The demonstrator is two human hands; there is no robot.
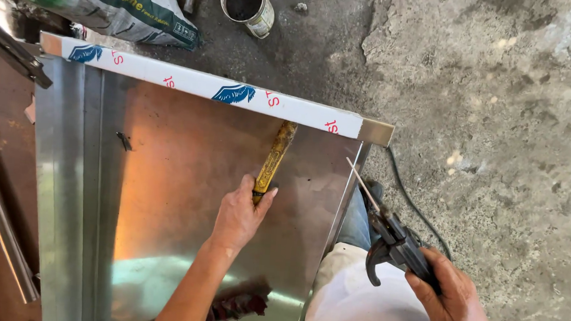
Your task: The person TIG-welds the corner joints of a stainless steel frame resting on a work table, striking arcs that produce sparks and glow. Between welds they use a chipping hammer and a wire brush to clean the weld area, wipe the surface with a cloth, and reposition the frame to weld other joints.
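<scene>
The left hand (240, 213) closes its grip on a yellow tool (272, 161) lying on the steel sheet (180, 174), its tip against the white film strip (211, 86) with blue and red marks. The right hand (451, 299) grips a black electrode holder (392, 241) beside the sheet's edge. A green-and-white sack (111, 5) and a can (248, 5) sit on the floor beyond.

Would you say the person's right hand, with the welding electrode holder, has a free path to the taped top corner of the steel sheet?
Probably yes. The right hand grips the electrode holder, its rod tip beside the sheet's right edge. Nothing lies between it and the corner; the left hand and yellow tool sit further left.
</scene>
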